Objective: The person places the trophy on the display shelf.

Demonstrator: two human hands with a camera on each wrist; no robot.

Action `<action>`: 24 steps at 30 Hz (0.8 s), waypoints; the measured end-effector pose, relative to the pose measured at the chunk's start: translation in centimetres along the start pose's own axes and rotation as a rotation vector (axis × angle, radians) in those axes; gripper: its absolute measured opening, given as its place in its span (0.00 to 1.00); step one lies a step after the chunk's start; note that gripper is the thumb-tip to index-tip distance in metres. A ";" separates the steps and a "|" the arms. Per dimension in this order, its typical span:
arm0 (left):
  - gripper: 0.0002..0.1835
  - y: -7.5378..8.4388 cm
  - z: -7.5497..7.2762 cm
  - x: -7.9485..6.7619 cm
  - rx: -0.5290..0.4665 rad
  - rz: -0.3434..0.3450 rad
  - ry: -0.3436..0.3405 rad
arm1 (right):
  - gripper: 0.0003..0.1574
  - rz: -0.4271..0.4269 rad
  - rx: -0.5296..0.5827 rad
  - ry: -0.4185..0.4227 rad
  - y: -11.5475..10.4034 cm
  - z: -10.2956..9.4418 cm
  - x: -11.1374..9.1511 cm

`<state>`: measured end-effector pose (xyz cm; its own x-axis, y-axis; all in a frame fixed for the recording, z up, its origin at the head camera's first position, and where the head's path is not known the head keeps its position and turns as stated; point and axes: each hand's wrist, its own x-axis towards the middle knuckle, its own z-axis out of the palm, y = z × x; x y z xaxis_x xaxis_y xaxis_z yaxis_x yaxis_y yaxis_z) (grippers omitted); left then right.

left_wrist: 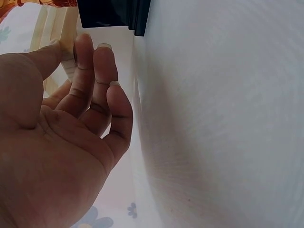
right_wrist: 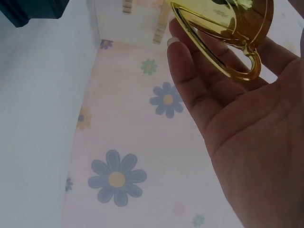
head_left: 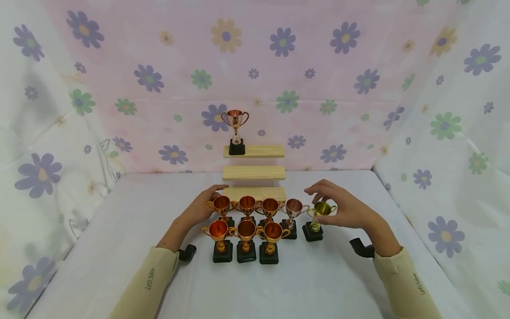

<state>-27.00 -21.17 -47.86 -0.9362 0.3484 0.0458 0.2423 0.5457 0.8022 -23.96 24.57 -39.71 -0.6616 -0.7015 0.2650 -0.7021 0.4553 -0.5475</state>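
Beige sleeves (head_left: 145,283) with small dark lettering are reaching in from the bottom of the head view, each wrist carrying a black mount (head_left: 361,248). Ahead of them, the left hand (head_left: 201,206) is curving its fingers loosely beside the lower left end of a three-step wooden shelf (head_left: 253,173); whether the fingertips are touching the wood, I cannot tell. Across the table (head_left: 247,292), the right hand (head_left: 346,206) is bracketing the cup of a yellow-gold trophy (head_left: 322,207), thumb in front and fingers behind; whether they are pinching it cannot be told. That trophy seems to be standing on its black base at the right end of the back row.

Just left of it, a pale pink metallic trophy (head_left: 293,209) is standing, followed by three of six orange-bronze trophies (head_left: 246,229); the other three are forming a front row, nearer the sleeves. Behind the rows the shelf is rising, and a rose-gold trophy (head_left: 236,118) is standing upright at the left end of its top step. Flower-printed cloth (head_left: 179,79) is hanging around the back and sides.
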 end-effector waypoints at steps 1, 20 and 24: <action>0.35 0.0 0.0 0.0 -0.001 0.003 -0.001 | 0.43 -0.002 0.001 -0.001 0.0 0.0 0.0; 0.34 0.2 0.1 -0.1 0.004 0.001 -0.003 | 0.31 0.063 -0.056 -0.033 -0.3 -0.6 -0.6; 0.35 0.3 0.0 -0.2 -0.003 0.044 -0.005 | 0.30 0.068 -0.058 -0.031 -0.5 -0.7 -0.6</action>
<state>-26.79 -21.11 -47.64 -0.9235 0.3755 0.0779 0.2820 0.5273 0.8015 -23.39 25.17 -39.08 -0.7001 -0.6844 0.2038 -0.6708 0.5324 -0.5163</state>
